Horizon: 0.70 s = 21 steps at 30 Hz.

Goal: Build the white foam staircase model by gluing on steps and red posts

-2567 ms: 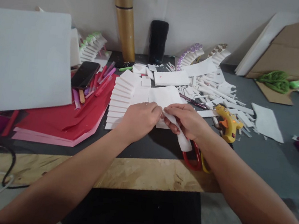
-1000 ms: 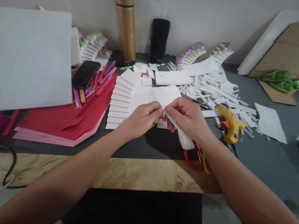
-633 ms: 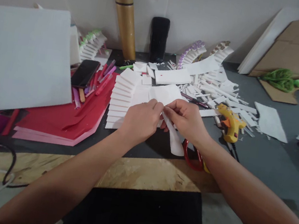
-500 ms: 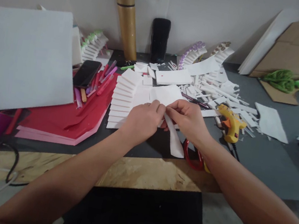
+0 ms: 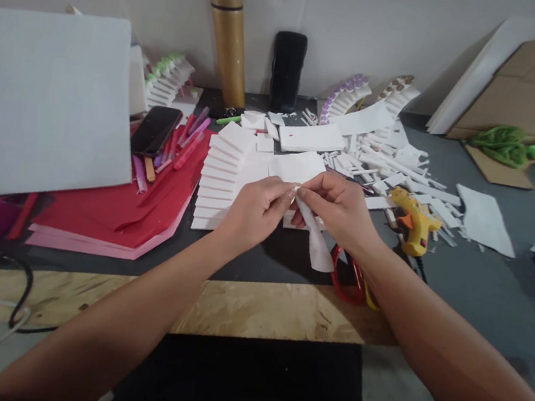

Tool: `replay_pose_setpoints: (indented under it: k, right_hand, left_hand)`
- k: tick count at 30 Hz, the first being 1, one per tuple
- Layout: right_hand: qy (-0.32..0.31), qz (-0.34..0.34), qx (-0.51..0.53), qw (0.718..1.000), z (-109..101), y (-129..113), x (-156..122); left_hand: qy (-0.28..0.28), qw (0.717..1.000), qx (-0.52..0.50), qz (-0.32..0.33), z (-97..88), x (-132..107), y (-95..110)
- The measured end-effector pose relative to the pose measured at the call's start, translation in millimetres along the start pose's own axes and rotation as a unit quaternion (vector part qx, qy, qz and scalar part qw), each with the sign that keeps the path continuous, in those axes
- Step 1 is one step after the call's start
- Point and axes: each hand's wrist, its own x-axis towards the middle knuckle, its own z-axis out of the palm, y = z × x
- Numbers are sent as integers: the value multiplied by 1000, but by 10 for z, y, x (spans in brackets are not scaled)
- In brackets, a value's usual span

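My left hand (image 5: pixel 253 212) and my right hand (image 5: pixel 340 209) meet above the dark mat, both pinching the top end of a narrow white paper strip (image 5: pixel 317 245). The strip hangs down and to the right from my fingertips, its lower end near the red-handled scissors (image 5: pixel 346 282) lying on the mat under my right wrist. Just behind my hands lie a fan of stacked white foam pieces (image 5: pixel 219 174) and a white sheet (image 5: pixel 296 165).
A yellow glue gun (image 5: pixel 412 221) lies right of my hands among white scraps (image 5: pixel 391 158). Red and pink paper sheets (image 5: pixel 118 214), pens and a phone (image 5: pixel 155 130) sit left, beside a big white board (image 5: pixel 44 99). A gold flask (image 5: pixel 227 40) stands at the wall.
The strip's lower end swung left and back a little as my fingers worked along its top end. Both hands stayed in about the same place.
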Motion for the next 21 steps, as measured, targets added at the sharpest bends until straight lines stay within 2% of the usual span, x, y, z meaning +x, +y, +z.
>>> replay_pose_setpoints:
  k: [6,11,13,16,21]
  right_hand:
    - [-3,11,-9,1000,8,0,-2]
    - [-7,11,3,1000,11,6,-16]
    - [0,8,3,1000,10,9,-22]
    - [1,2,4,1000,9,1,-27]
    - [-37,15,5,999,35,-67,-31]
  left_hand:
    - [-10,993,114,30,31,-30,-37]
    - [-37,952,297,59,28,-41,-11]
    - [-50,939,335,54,49,-39,14]
    - [-48,956,287,46,69,-41,51]
    - [-2,997,59,40,-72,-73,103]
